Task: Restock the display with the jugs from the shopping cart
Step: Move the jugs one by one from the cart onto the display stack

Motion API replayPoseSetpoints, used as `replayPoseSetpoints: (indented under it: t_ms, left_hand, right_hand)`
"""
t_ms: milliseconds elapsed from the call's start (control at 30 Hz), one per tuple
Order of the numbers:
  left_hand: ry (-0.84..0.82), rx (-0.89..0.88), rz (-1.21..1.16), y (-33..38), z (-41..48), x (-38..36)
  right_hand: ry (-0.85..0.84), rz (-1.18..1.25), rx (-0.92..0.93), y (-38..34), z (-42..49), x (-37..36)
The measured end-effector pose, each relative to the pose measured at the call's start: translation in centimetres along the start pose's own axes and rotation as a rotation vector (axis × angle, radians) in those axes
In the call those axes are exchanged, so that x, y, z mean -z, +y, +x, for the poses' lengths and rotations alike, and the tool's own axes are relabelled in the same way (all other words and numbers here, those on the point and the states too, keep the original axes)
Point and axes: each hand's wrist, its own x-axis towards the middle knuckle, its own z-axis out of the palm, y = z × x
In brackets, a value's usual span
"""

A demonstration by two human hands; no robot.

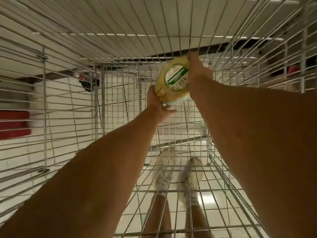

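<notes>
1. Two bare forearms run up from the bottom corners of the frame toward its centre, reaching inside the wire shopping cart (45,109).
2. Low in the middle, seen through the cart's wire bottom, a pair of pale shoes (164,174) stands on a glossy light tiled floor (211,200).
3. Just left of centre, the left hand (158,103) cups the lower end of the jug (173,79). Its fingers curl round the jug's left side and its thumb sticks out beneath.
4. Above and right of centre, the right hand (197,73) grips the jug's right side, with the fingers wrapped over its upper edge.
5. The jug sits at the centre of the frame between the two hands, inside the cart's basket. It is tilted and yellowish, and its round white, green and red label faces the camera. Whether it touches the wire bottom cannot be told.
6. Beyond the cart's wire wall, a dark wheel (88,82) shows left of centre, and blurred red bars (14,121) lie at the left edge.
</notes>
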Motion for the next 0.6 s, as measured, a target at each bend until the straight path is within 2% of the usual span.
replayPoseSetpoints:
  t_ms: [133,267,333,400,500,600]
  left_hand:
    - [0.086,-0.053,0.047,0.4,-3.0,0.8]
    - [0.171,-0.163,0.035,2.3,-9.1,1.2]
    - [0.166,-0.200,0.041,3.2,-12.8,0.9]
    - [0.108,-0.203,0.008,4.3,-17.0,0.5]
    - [-0.087,-0.230,-0.045,5.9,-24.1,-0.1]
    - [-0.204,-0.220,0.025,7.4,-31.9,-1.1]
  right_hand:
    - [0.004,0.086,-0.048,0.2,-2.8,1.4]
    - [-0.060,0.347,-0.177,-0.2,-9.0,2.6]
    - [-0.099,0.420,-0.174,-1.4,-12.7,3.3]
    - [-0.130,0.382,-0.096,-2.8,-17.1,4.5]
    - [-0.165,0.320,0.110,-4.8,-23.1,8.0]
    - [-0.235,0.314,0.318,-6.7,-29.9,12.4]
